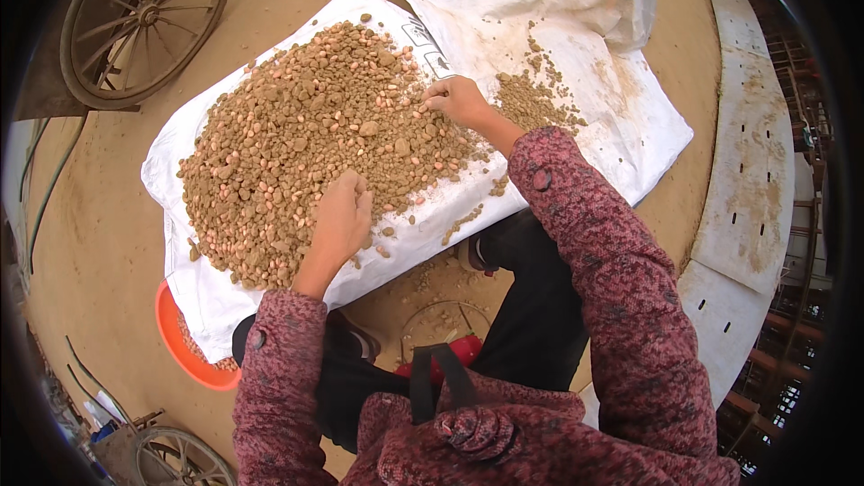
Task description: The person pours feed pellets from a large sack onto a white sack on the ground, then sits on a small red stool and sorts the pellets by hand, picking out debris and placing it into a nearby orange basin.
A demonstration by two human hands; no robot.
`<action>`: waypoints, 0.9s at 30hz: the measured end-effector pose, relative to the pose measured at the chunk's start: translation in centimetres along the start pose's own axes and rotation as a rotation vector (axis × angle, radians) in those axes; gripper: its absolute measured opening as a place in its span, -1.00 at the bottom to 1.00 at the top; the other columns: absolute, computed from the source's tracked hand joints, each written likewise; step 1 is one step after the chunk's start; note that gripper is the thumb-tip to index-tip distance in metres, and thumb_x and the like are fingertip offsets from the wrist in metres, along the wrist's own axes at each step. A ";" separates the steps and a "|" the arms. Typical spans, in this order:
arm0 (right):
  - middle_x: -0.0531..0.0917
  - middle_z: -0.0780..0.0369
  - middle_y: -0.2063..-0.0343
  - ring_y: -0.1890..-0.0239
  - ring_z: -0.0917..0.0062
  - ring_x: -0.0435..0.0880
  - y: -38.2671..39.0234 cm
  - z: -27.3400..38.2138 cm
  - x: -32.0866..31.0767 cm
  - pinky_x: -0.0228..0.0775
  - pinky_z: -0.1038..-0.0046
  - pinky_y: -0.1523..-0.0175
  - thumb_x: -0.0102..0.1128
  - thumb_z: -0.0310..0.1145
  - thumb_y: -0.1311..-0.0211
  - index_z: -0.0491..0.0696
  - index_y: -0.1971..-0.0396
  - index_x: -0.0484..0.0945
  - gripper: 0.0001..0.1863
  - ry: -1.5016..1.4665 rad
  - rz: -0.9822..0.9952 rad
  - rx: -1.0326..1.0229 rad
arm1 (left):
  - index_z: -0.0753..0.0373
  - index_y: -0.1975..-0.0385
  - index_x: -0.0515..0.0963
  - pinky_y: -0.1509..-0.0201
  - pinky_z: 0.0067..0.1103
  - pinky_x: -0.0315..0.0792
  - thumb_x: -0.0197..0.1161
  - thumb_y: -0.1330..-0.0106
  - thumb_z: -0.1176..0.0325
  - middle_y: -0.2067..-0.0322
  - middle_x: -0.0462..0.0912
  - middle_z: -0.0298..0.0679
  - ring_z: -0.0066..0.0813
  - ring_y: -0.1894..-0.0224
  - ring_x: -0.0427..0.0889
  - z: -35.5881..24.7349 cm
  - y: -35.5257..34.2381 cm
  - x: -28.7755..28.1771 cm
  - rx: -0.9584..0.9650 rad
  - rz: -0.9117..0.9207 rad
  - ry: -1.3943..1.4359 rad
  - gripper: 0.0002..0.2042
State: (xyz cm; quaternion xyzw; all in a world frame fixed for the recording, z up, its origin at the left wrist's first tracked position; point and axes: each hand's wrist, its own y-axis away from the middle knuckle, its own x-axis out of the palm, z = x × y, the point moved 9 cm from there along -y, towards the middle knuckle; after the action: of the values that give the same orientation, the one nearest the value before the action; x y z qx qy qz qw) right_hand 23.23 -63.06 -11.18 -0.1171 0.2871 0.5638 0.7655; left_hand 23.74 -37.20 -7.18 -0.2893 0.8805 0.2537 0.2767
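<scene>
A wide heap of brown soil clods mixed with pink peanut kernels (297, 126) is spread over a white woven sheet (169, 157). At the near side of the heap, my left hand (340, 223) rests low with its fingers curled together; whatever they hold is hidden beneath them. My right hand (461, 103) reaches to the heap's right edge, fingertips pinched close to a few kernels. What lies between those fingertips is too small to make out. A smaller patch of sifted soil (531, 103) lies on the sheet just right of my right hand.
An orange basin (180, 353) with pink kernels stands at the left, partly under the sheet. A spoked cart wheel (148, 13) is at the upper left, another wheel (180, 457) at the lower left. Pale slabs (751, 216) curve along the right side.
</scene>
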 end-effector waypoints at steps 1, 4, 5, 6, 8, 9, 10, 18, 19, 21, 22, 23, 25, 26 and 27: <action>0.69 0.13 0.45 0.44 0.49 0.61 -0.3 0.3 0.7 0.43 0.46 0.26 0.30 -0.40 -0.06 -0.13 0.28 0.67 -0.79 0.033 0.038 -0.014 | 0.30 0.26 0.43 0.23 -0.47 0.42 0.07 -0.25 0.49 0.33 0.57 -0.24 -0.37 0.32 0.52 0.1 -0.9 0.6 -0.057 0.026 0.346 -0.90; 0.65 0.09 0.49 0.40 0.35 0.62 -0.5 1.0 1.5 0.42 0.37 0.24 0.31 -0.37 -0.06 -0.16 0.36 0.62 -0.81 0.183 0.051 -0.057 | 0.26 0.29 0.47 0.39 -0.64 0.36 0.09 -0.27 0.47 0.43 0.55 -0.35 -0.62 0.45 0.46 0.3 -3.1 2.7 -0.246 0.088 0.940 -0.93; 0.64 0.08 0.50 0.40 0.30 0.61 -0.5 1.0 1.7 0.41 0.34 0.24 0.31 -0.36 -0.06 -0.18 0.39 0.60 -0.81 0.233 0.060 -0.064 | 0.25 0.30 0.48 0.41 -0.67 0.34 0.10 -0.28 0.46 0.43 0.54 -0.37 -0.69 0.46 0.45 0.6 -3.4 3.7 -0.354 0.094 1.043 -0.94; 0.63 0.07 0.50 0.40 0.26 0.60 -0.5 1.0 1.7 0.41 0.31 0.24 0.30 -0.34 -0.08 -0.18 0.41 0.57 -0.80 0.260 0.054 -0.065 | 0.25 0.34 0.50 0.41 -0.67 0.33 0.11 -0.28 0.46 0.43 0.53 -0.38 -0.70 0.46 0.44 -0.1 -4.2 4.0 -0.297 0.089 0.940 -0.95; 0.61 0.06 0.51 0.39 0.17 0.58 -0.5 0.6 1.8 0.40 0.26 0.24 0.28 -0.31 -0.12 -0.18 0.46 0.51 -0.76 0.293 0.071 -0.064 | 0.25 0.40 0.53 0.43 -0.67 0.31 0.13 -0.28 0.45 0.44 0.52 -0.41 -0.72 0.47 0.42 -0.9 -5.3 4.9 -0.251 0.053 0.691 -0.94; 0.60 0.05 0.51 0.39 0.17 0.58 -0.4 0.6 1.8 0.40 0.25 0.24 0.27 -0.29 -0.13 -0.18 0.46 0.51 -0.76 0.352 0.061 -0.091 | 0.30 0.46 0.55 0.31 -0.56 0.44 0.12 -0.25 0.44 0.45 0.55 -0.30 -0.51 0.43 0.55 -1.9 -5.7 4.8 -0.133 0.017 0.444 -0.89; 0.60 0.04 0.50 0.39 0.16 0.58 -0.4 0.6 1.8 0.39 0.24 0.24 0.25 -0.28 -0.14 -0.18 0.45 0.51 -0.76 0.403 0.048 -0.125 | 0.30 0.45 0.55 0.28 -0.52 0.45 0.14 -0.23 0.43 0.43 0.55 -0.25 -0.41 0.40 0.56 -2.9 -5.9 4.4 -0.027 -0.073 0.253 -0.90; 0.60 0.09 0.52 0.44 0.26 0.57 -0.5 0.9 1.7 0.40 0.28 0.29 0.13 -0.29 -0.19 -0.17 0.46 0.52 -0.78 0.281 0.158 -0.165 | 0.30 0.47 0.53 0.26 -0.38 0.45 0.22 -0.17 0.39 0.36 0.56 -0.11 -0.15 0.29 0.56 -3.8 -5.9 5.1 0.205 -0.194 -0.153 -0.89; 0.60 0.14 0.52 0.46 0.35 0.57 -0.6 0.4 1.3 0.40 0.32 0.32 0.11 -0.29 -0.19 -0.16 0.46 0.53 -0.78 0.137 0.204 -0.065 | 0.30 0.48 0.52 0.29 -0.41 0.45 0.20 -0.18 0.40 0.38 0.56 -0.13 -0.20 0.32 0.56 -3.3 -6.2 5.1 0.165 -0.140 -0.135 -0.90; 0.56 0.31 0.53 0.53 0.66 0.47 -0.4 -1.1 1.0 0.35 0.54 0.41 0.06 -0.27 -0.20 -0.14 0.43 0.58 -0.76 -0.436 0.251 0.227 | 0.28 0.48 0.51 0.38 -0.53 0.39 0.17 -0.18 0.40 0.46 0.55 -0.22 -0.39 0.43 0.48 -0.8 -7.2 4.6 -0.077 -0.065 0.396 -0.91; 0.57 0.31 0.53 0.52 0.67 0.48 -0.1 -1.0 1.0 0.35 0.56 0.40 0.07 -0.28 -0.20 -0.14 0.42 0.59 -0.77 -0.582 0.269 0.273 | 0.28 0.48 0.50 0.43 -0.59 0.35 0.15 -0.19 0.41 0.49 0.54 -0.27 -0.48 0.49 0.44 0.0 -7.6 4.6 -0.185 -0.029 0.663 -0.91; 0.57 0.31 0.53 0.52 0.68 0.49 0.1 -0.8 1.1 0.36 0.58 0.39 0.08 -0.28 -0.21 -0.14 0.41 0.60 -0.77 -0.739 0.268 0.302 | 0.25 0.48 0.49 0.45 -0.68 0.31 0.09 -0.21 0.40 0.49 0.54 -0.34 -0.65 0.50 0.41 0.3 -8.1 4.0 -0.215 0.004 0.942 -0.91; 0.60 0.27 0.52 0.48 0.64 0.53 0.3 -0.5 1.4 0.39 0.57 0.36 0.11 -0.31 -0.20 -0.15 0.38 0.61 -0.79 -0.706 0.269 0.293 | 0.24 0.48 0.48 0.47 -0.67 0.30 0.11 -0.22 0.38 0.49 0.54 -0.33 -0.65 0.52 0.39 -0.1 -9.3 2.4 -0.189 0.006 1.282 -0.90; 0.62 0.23 0.51 0.44 0.58 0.57 0.3 -0.4 1.7 0.41 0.54 0.34 0.13 -0.34 -0.19 -0.16 0.36 0.61 -0.80 -0.513 0.268 0.253 | 0.24 0.48 0.48 0.47 -0.67 0.30 0.12 -0.23 0.37 0.49 0.54 -0.32 -0.66 0.52 0.38 -0.3 -9.9 1.7 -0.188 -0.001 1.434 -0.89; 0.64 0.18 0.51 0.41 0.53 0.61 0.2 0.0 2.1 0.44 0.50 0.32 0.15 -0.37 -0.18 -0.18 0.34 0.62 -0.82 -0.343 0.269 0.188 | 0.25 0.48 0.49 0.47 -0.66 0.31 0.13 -0.24 0.36 0.50 0.55 -0.33 -0.65 0.53 0.39 -0.1 -10.7 0.7 -0.180 -0.044 1.291 -0.88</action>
State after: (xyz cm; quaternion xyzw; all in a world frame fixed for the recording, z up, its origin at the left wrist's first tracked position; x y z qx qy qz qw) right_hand 23.43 -61.32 -12.33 0.0914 0.2171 0.6431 0.7287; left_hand 30.17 -45.11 -10.62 -0.4236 0.8389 0.0961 -0.3280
